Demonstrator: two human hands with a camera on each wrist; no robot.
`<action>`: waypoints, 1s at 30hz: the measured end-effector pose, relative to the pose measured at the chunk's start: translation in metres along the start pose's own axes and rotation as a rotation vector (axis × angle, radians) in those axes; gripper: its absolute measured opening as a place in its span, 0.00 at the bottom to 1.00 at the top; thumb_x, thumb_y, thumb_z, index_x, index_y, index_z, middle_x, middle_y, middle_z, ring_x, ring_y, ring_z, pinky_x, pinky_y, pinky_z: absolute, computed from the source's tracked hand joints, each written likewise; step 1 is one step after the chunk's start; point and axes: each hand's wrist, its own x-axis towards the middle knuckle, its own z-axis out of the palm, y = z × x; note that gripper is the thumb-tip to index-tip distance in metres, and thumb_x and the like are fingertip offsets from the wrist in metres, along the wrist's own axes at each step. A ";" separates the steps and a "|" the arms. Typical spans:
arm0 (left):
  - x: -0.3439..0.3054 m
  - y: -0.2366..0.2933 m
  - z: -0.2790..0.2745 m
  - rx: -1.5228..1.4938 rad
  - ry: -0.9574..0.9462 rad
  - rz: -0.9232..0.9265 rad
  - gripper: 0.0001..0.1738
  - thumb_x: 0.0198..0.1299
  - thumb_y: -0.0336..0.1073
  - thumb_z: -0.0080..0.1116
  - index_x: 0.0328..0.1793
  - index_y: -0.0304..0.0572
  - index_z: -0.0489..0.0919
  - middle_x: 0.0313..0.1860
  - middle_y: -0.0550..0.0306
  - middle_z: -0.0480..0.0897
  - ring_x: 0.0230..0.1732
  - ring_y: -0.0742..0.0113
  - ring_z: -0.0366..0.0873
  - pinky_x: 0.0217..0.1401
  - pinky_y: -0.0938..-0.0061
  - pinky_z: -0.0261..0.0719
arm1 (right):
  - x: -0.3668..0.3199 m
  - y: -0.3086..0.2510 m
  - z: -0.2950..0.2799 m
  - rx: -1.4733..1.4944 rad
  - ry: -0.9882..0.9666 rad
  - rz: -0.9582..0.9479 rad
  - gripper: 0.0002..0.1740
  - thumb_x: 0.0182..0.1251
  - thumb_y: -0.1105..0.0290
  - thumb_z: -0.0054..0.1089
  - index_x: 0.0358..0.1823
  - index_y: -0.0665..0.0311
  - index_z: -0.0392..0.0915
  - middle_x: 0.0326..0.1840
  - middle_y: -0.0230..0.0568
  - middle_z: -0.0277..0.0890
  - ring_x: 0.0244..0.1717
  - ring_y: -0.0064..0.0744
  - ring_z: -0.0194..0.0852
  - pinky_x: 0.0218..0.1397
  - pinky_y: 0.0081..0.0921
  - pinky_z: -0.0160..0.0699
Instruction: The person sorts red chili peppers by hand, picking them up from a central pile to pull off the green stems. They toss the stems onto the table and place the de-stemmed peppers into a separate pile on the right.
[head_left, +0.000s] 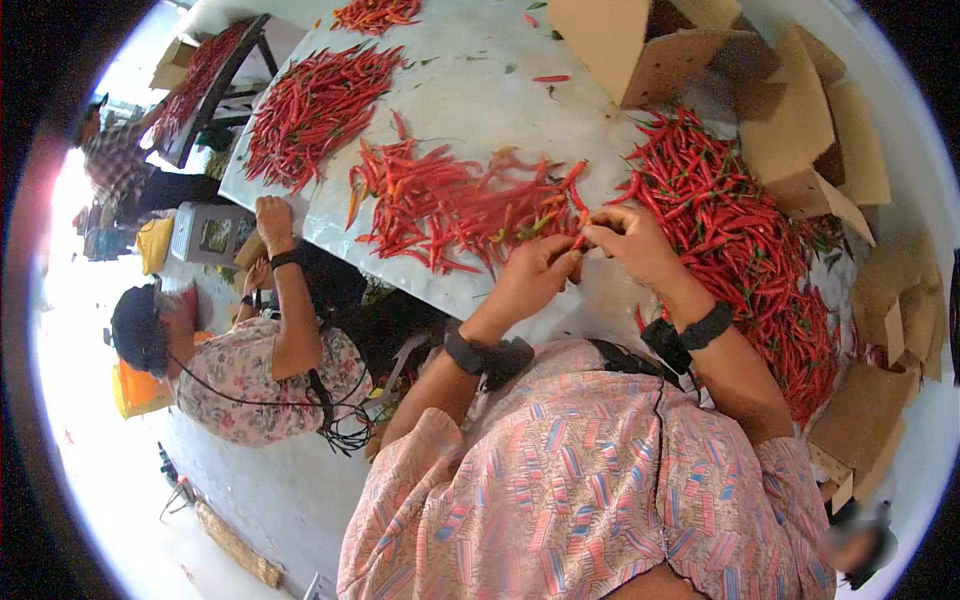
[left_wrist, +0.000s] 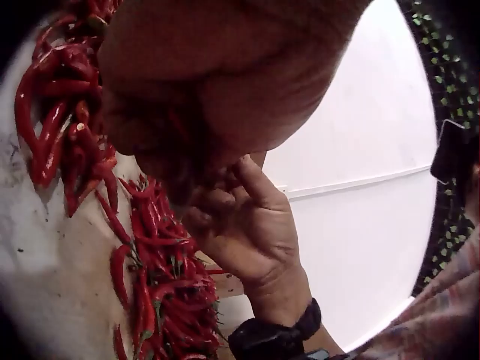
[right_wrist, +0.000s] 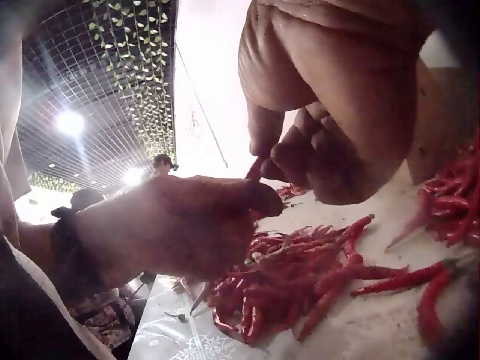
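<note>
a: the left hand (head_left: pixel 540 272) and the right hand (head_left: pixel 632 240) meet fingertip to fingertip over the near edge of the white table (head_left: pixel 470 90). what's between them?
b: one red chilli (right_wrist: pixel 256 168). in the right wrist view the right thumb and fingers curl in and pinch its upper part. the left hand's curled fingertips close on it just below.
a: so neither hand is spread wide?
b: no, both are narrow, with the fingers bent round that one chilli. from the head view it's only a thin red sliver between the knuckles, held up off the table.
a: and where does it sit against the heaps?
b: between two of them. the middle pile (head_left: pixel 450 205) lies just left of the hands, spread loose, with a few orange and green bits in it. the right pile (head_left: pixel 745 245) is thicker. it lies right beside the right hand and runs down along the person's right forearm.
a: anything else on the table?
b: a third pile (head_left: pixel 315 100) well off to the left, and open cardboard boxes (head_left: pixel 800 125) along the right and far edges.
a: the wrists?
b: each carries a black strap (head_left: pixel 690 335). another person (head_left: pixel 250 375) in a floral top sits low at the table's left edge, one hand resting up on it.
</note>
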 end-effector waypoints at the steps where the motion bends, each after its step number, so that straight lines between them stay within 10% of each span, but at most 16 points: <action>1: 0.000 -0.001 -0.001 -0.049 0.016 0.002 0.10 0.60 0.33 0.46 0.31 0.34 0.74 0.20 0.61 0.75 0.20 0.76 0.69 0.23 0.78 0.68 | 0.001 0.002 -0.001 0.003 -0.014 -0.005 0.08 0.57 0.69 0.57 0.33 0.67 0.77 0.24 0.24 0.70 0.23 0.11 0.60 0.25 0.13 0.59; 8: 0.000 0.005 -0.012 0.165 0.052 -0.044 0.11 0.59 0.35 0.49 0.29 0.34 0.75 0.19 0.56 0.76 0.20 0.73 0.71 0.23 0.76 0.68 | 0.003 0.003 -0.001 0.101 0.016 0.139 0.09 0.60 0.67 0.54 0.33 0.66 0.75 0.23 0.23 0.68 0.23 0.11 0.60 0.26 0.13 0.59; 11: 0.010 -0.009 -0.032 0.364 0.223 -0.004 0.10 0.57 0.35 0.52 0.29 0.35 0.76 0.19 0.52 0.76 0.20 0.66 0.73 0.24 0.73 0.70 | 0.004 -0.002 -0.018 0.016 0.202 0.078 0.14 0.60 0.63 0.53 0.34 0.69 0.77 0.29 0.38 0.77 0.31 0.25 0.72 0.38 0.23 0.70; 20: 0.048 -0.028 -0.137 0.998 0.507 0.179 0.13 0.48 0.36 0.54 0.41 0.45 0.80 0.40 0.52 0.80 0.43 0.55 0.77 0.44 0.65 0.75 | -0.038 -0.007 -0.150 -0.411 0.600 0.296 0.21 0.58 0.57 0.55 0.40 0.70 0.76 0.31 0.39 0.77 0.30 0.25 0.72 0.35 0.23 0.70; 30: 0.073 -0.023 -0.142 1.423 0.387 -0.221 0.14 0.48 0.34 0.52 0.43 0.49 0.79 0.44 0.54 0.78 0.42 0.56 0.78 0.41 0.64 0.78 | -0.061 0.041 -0.203 -0.592 0.873 0.251 0.18 0.57 0.61 0.57 0.43 0.67 0.76 0.39 0.43 0.78 0.40 0.35 0.75 0.46 0.27 0.70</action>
